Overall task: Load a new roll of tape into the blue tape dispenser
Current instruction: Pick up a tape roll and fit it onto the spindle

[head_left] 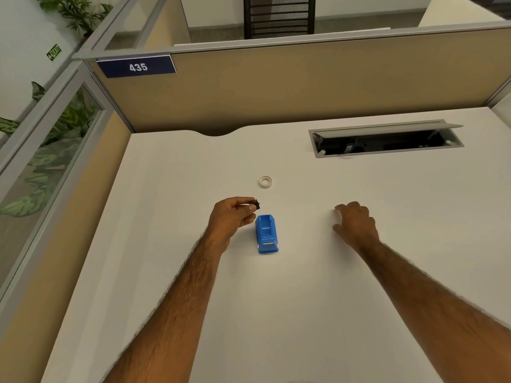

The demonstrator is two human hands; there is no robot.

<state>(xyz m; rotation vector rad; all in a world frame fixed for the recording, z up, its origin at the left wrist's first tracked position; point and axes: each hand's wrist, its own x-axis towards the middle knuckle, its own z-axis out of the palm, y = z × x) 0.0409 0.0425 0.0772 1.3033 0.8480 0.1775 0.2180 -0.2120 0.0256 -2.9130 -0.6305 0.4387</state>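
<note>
A small blue tape dispenser [266,233] stands on the white desk [304,299], its hollow top facing up with no roll in it. Just above and left of it, my left hand [233,217] pinches a small black spool core [257,205] between thumb and fingers. A pale roll of tape [265,181] lies flat on the desk farther back, apart from both hands. My right hand [355,223] rests on the desk to the right of the dispenser, fingers spread and holding nothing.
An open cable tray [387,140] with a raised lid is set into the desk at the back right. Beige cubicle partitions [276,89] wall the desk behind and to the left. A curved cutout [217,132] notches the desk's back edge.
</note>
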